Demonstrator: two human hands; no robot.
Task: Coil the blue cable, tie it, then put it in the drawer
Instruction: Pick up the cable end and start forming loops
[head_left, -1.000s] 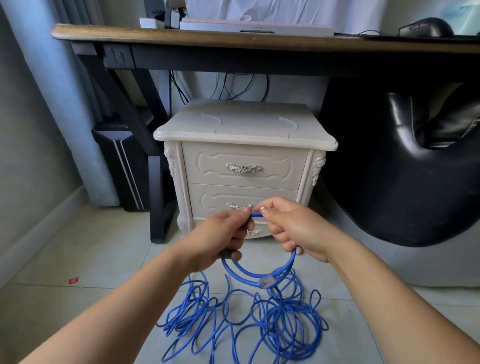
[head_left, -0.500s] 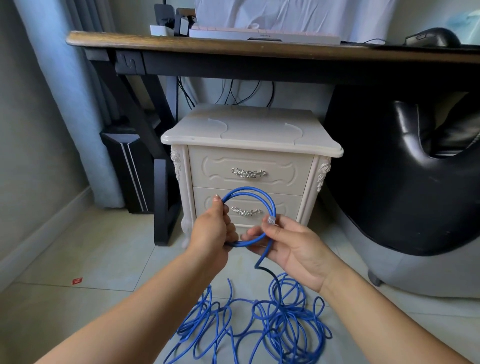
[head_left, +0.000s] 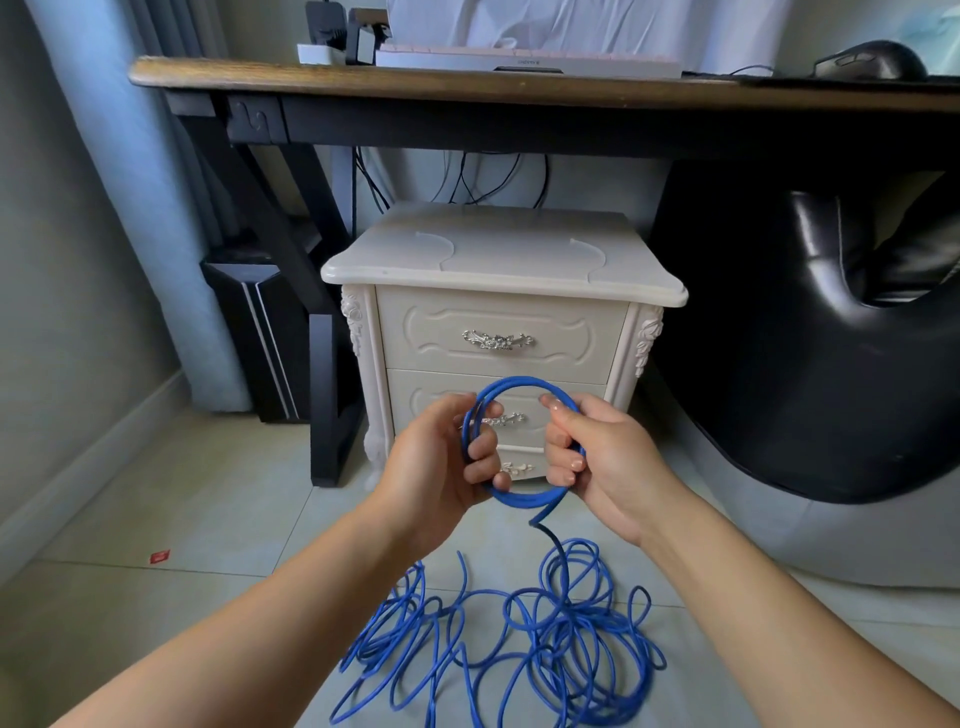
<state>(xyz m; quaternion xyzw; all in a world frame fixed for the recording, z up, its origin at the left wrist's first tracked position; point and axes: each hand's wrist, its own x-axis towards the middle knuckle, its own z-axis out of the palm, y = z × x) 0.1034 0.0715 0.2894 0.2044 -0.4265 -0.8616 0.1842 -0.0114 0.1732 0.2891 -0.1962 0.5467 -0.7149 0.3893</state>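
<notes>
Two hands, one blue cable (head_left: 524, 500). Left hand (head_left: 441, 460) and right hand (head_left: 602, 457) each gripping, fingers curled, opposite sides of one small upright loop before one white nightstand (head_left: 498, 254), drawers (head_left: 498, 317) closed; remainder tangled loosely on floor (head_left: 208, 519).

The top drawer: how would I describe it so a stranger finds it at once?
Under the wooden desk stands a cream nightstand. The top drawer is the panel right below its top, its silver handle in full view, whereas the drawer beneath is partly hidden behind the blue cable loop.
</notes>
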